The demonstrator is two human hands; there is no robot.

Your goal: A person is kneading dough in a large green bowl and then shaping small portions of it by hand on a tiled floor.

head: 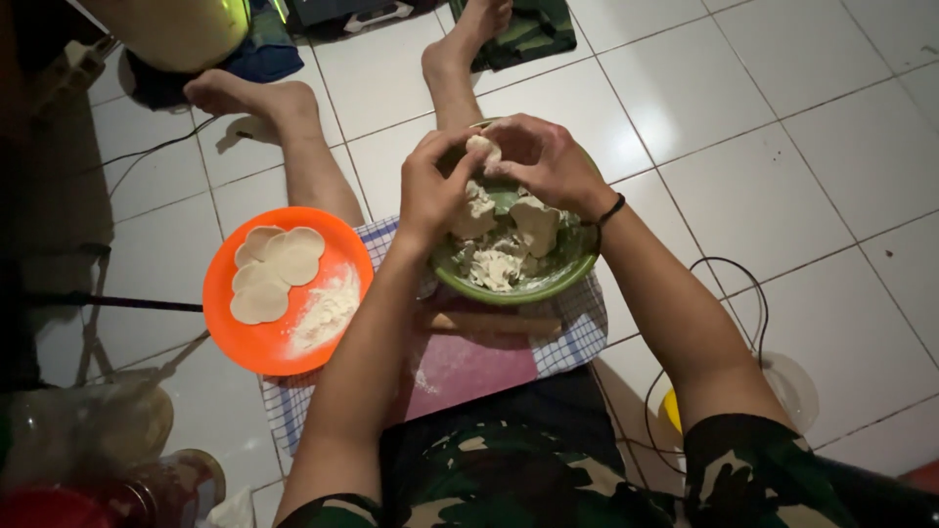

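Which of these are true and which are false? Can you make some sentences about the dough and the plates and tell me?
1. Both hands hold a small dough ball over the green bowl. True: the left hand and right hand pinch it together.
2. The orange plate holds round flat dough discs. True.
3. The green bowl is empty. False: it holds lumps of dough.
4. The flour pile is on the floor tiles. False: it lies on the orange plate.
5. The rolling pin is in the right hand. False: it lies on the board below the bowl.
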